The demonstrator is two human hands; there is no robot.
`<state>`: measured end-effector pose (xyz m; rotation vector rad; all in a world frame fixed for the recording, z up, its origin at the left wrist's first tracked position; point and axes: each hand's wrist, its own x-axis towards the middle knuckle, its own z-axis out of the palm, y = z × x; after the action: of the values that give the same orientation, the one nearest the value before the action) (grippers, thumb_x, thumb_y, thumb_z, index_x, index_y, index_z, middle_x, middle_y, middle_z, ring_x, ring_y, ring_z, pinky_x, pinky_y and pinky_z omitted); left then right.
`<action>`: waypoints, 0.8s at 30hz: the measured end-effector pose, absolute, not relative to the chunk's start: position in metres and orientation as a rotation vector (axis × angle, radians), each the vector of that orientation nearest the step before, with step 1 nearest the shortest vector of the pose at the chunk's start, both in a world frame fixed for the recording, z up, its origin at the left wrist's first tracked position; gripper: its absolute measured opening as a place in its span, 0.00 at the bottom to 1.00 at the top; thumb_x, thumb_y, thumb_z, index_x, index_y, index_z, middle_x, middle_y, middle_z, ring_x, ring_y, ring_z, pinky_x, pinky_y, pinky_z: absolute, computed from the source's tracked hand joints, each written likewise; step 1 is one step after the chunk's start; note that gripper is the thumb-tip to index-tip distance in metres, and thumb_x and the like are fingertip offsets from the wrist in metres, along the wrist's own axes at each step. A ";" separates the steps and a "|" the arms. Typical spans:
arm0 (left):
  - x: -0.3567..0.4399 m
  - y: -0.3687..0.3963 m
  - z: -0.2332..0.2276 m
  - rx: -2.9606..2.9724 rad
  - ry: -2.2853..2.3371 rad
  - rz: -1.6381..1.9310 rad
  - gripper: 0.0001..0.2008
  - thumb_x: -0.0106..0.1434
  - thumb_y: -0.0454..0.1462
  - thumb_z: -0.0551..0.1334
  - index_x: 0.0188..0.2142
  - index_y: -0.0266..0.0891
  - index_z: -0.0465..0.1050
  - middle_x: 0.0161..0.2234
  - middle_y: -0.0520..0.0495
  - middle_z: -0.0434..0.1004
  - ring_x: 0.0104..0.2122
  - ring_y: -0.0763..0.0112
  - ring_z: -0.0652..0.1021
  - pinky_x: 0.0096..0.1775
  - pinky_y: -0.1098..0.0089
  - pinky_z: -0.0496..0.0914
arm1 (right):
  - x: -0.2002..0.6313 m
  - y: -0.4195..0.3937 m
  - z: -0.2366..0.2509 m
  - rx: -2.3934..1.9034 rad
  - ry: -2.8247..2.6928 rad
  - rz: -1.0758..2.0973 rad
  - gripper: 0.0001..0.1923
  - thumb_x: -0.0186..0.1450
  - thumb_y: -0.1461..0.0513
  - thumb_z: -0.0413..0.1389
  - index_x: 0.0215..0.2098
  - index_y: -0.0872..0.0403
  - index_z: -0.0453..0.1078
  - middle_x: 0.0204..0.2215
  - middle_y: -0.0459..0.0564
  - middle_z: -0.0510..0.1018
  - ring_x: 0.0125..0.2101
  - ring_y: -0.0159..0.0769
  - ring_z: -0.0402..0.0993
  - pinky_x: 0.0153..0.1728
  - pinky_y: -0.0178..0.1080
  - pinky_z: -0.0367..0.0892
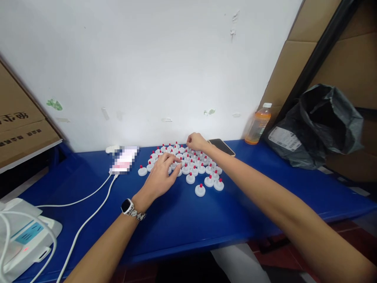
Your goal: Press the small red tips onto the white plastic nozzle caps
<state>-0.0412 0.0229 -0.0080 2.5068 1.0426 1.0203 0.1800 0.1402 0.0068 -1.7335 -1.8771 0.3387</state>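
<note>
Many small white round caps with red-tipped nozzles (200,191) stand upright in a loose cluster on the blue table (182,224). Over the left side of that cluster lies my left hand (161,173), its fingers and thumb apart, partly covering several caps; whether the fingertips touch them I cannot tell. My right hand (196,142) reaches to the back of the cluster near the wall, its fingers curled together. What it holds, if anything, is hidden. A watch (127,206) and a bracelet are on my left wrist.
A dark phone (222,146) lies behind my right forearm. Left of the caps is a lit, blurred-out phone (123,160) with white cables. A white device (32,236) sits front left. An orange drink bottle (258,125) and a black plastic bag (315,122) stand right.
</note>
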 end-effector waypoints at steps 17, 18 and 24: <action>0.001 0.022 0.013 2.253 0.962 1.016 0.12 0.70 0.45 0.56 0.38 0.41 0.73 0.40 0.48 0.73 0.38 0.68 0.73 0.40 0.65 0.67 | 0.245 0.106 0.013 -1.947 -1.793 0.203 0.10 0.62 0.59 0.60 0.37 0.54 0.80 0.35 0.52 0.83 0.37 0.40 0.77 0.44 0.39 0.66; 0.005 0.023 0.012 2.258 0.956 1.019 0.12 0.70 0.44 0.56 0.38 0.41 0.73 0.40 0.48 0.73 0.38 0.67 0.73 0.41 0.64 0.68 | 0.245 0.104 0.010 -1.949 -1.808 0.202 0.09 0.61 0.59 0.61 0.36 0.54 0.80 0.35 0.51 0.83 0.37 0.40 0.77 0.45 0.40 0.66; 0.010 0.025 0.003 2.311 0.980 1.064 0.11 0.70 0.43 0.56 0.39 0.41 0.73 0.42 0.47 0.73 0.40 0.66 0.74 0.47 0.61 0.69 | 0.243 0.095 0.008 -1.868 -1.805 0.189 0.07 0.62 0.63 0.57 0.36 0.53 0.78 0.34 0.47 0.83 0.37 0.35 0.78 0.44 0.36 0.66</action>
<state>0.0104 0.0254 0.0033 2.3105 0.9799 1.0636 0.2429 0.0953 0.0082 -1.8677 -1.8050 0.1885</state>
